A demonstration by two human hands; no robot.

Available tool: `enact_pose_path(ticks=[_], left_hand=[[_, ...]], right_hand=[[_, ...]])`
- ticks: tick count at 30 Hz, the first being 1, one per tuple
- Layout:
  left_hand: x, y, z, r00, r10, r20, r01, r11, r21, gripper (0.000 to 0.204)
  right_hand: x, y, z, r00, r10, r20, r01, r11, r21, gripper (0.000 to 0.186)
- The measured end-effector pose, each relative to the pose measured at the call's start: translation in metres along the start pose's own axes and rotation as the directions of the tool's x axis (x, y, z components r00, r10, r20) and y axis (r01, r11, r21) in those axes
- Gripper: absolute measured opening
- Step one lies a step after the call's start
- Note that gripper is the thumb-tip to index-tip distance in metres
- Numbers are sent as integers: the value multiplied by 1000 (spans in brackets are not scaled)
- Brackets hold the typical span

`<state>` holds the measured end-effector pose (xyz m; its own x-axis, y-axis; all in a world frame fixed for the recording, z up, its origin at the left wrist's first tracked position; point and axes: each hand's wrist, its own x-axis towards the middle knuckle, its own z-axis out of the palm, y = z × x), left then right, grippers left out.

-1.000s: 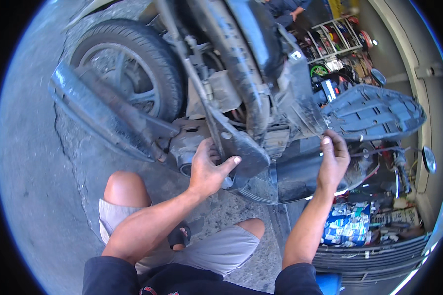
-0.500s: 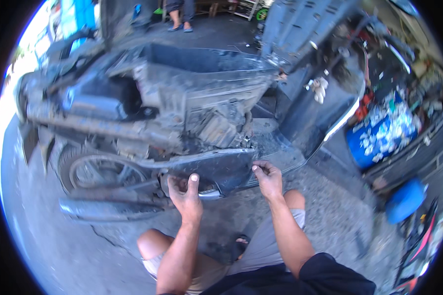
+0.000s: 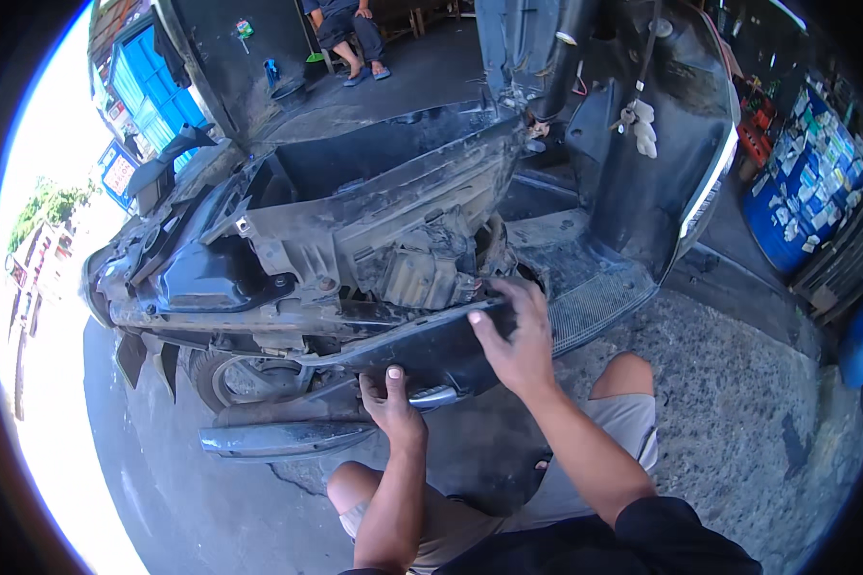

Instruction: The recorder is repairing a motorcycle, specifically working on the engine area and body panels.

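Note:
A dusty scooter with stripped bodywork [image 3: 403, 211] stands side-on before me. Along its lower side runs a long black side panel [image 3: 427, 347]. My left hand [image 3: 395, 412] is at the panel's lower rear part, thumb pointing up against it and fingers curled, their tips partly hidden. Higher and to the right, my right hand [image 3: 523, 340] spreads thumb and fingers over the panel's front part, the fingertips near its upper edge. Just beyond those fingertips sits a grimy engine-side part [image 3: 422, 273]. A silver strip [image 3: 434, 397] shows at the panel's lower edge.
Below the rear wheel [image 3: 244, 379] lies a long dark exhaust-like cover [image 3: 288, 439]. The footboard [image 3: 594, 302] and front shield [image 3: 647, 182] are at the right. Keys with a pale tag [image 3: 642, 129] hang there. A blue drum [image 3: 805, 201] stands far right; a person [image 3: 350, 38] sits behind.
The view has shifted and sharpened. My right hand has moved up over the panel and its fingers have spread wider. The left hand stays at the panel's lower rear.

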<state>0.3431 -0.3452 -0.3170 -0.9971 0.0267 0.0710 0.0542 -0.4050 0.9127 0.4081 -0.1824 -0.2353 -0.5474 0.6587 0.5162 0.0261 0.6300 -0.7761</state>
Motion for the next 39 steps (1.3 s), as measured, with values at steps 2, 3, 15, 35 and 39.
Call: enact_pose_path(ticks=[2, 3, 15, 35, 39], left_hand=[[1, 0, 1, 997, -50, -55, 48, 998, -27, 36], [1, 0, 1, 1000, -20, -7, 20, 999, -35, 36], [-9, 16, 8, 996, -49, 68, 49, 999, 10, 41], [-18, 5, 25, 991, -124, -53, 128, 988, 82, 64], [-17, 4, 24, 992, -122, -39, 125, 989, 85, 63]], right_hand=[[4, -8, 7, 998, -54, -19, 54, 998, -13, 47], [4, -11, 11, 997, -71, -36, 70, 997, -32, 48], [-39, 26, 2, 986, -161, 30, 160, 987, 28, 46], [-6, 146, -43, 832, 550, 72, -545, 787, 289, 26], [33, 182, -53, 791, 573, 215, -608, 775, 172, 26]])
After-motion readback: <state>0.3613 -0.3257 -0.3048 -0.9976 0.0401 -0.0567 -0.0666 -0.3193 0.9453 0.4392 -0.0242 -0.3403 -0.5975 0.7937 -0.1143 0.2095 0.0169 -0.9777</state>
